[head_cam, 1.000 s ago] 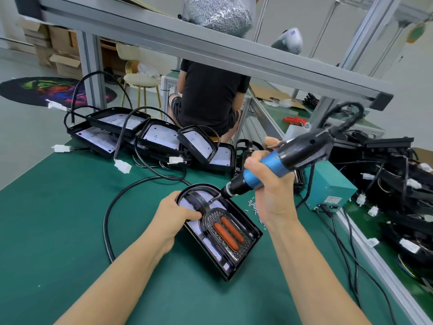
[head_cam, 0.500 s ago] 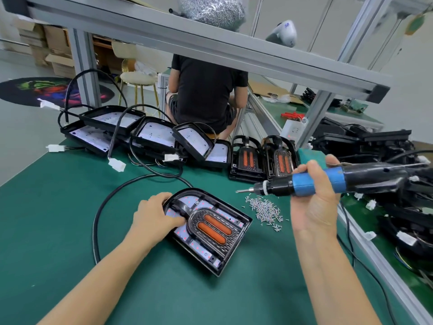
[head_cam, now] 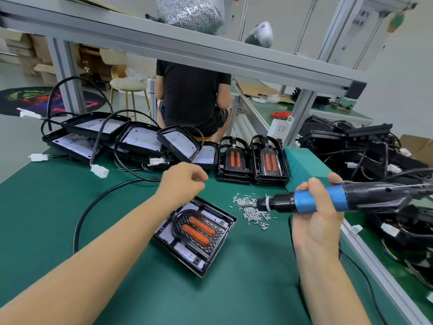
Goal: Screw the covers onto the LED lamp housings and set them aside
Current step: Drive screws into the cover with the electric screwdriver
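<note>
A black LED lamp housing [head_cam: 196,233] with its cover and two orange strips lies on the green mat in front of me. My left hand [head_cam: 181,181] hovers above its far end, fingers loosely curled, holding nothing. My right hand [head_cam: 315,207] grips a blue and black electric screwdriver [head_cam: 328,199], held level with its tip over a pile of small silver screws [head_cam: 251,211]. Two stacks of loose covers [head_cam: 251,160] stand at the back. Several open housings [head_cam: 121,139] with white boards lie at the back left.
A teal power box [head_cam: 302,164] sits right of the covers. A heap of black lamps with cables [head_cam: 375,156] fills the right side. A black cable [head_cam: 93,207] loops across the mat on the left. A person in black sits beyond the bench, under an aluminium frame.
My left hand has lifted off the housing and moved up and away. My right hand has swung the screwdriver off the housing to the right, tip now over the screws.
</note>
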Motion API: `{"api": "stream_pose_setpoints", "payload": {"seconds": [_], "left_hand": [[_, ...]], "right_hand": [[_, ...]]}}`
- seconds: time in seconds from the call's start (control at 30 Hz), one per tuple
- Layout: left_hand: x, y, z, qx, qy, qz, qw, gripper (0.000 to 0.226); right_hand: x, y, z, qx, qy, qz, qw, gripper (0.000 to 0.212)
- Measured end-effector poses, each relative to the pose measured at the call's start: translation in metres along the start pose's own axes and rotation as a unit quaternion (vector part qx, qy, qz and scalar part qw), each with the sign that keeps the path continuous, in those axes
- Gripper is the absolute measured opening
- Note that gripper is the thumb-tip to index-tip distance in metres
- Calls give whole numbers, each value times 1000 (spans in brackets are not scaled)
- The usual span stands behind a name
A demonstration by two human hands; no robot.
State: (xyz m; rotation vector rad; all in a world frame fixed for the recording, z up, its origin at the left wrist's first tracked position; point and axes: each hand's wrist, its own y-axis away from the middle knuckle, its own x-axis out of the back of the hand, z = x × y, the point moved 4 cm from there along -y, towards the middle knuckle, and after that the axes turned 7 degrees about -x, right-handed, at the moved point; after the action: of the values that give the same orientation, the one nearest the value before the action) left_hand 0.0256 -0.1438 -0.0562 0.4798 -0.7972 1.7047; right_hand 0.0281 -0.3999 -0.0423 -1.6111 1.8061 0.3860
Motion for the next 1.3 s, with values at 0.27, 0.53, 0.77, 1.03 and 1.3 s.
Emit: {"api": "stream_pose_setpoints", "payload": {"seconds": [0.27,0.53,0.77,1.03,1.3], "left_hand": [[-78,-44,28,-30,-163,-218,962,21],[-103,-59,28,-23,-203,-265,942,20],[-109,-58,29,-54,-269,-230,934,15],[-106,-56,32,-80,-227,-216,946,15],[-51,-9,24,3,344,-126,930,13]], "right_hand": [[14,-3,-7,15,13,27,999,34],[27,-10,-14,23,29,33,999,35],[29,-11,-16,20,30,30,999,36],[24,-7,-18,11,33,28,999,35],[16,-5,-30,-25,-62,5,998,31]]}}
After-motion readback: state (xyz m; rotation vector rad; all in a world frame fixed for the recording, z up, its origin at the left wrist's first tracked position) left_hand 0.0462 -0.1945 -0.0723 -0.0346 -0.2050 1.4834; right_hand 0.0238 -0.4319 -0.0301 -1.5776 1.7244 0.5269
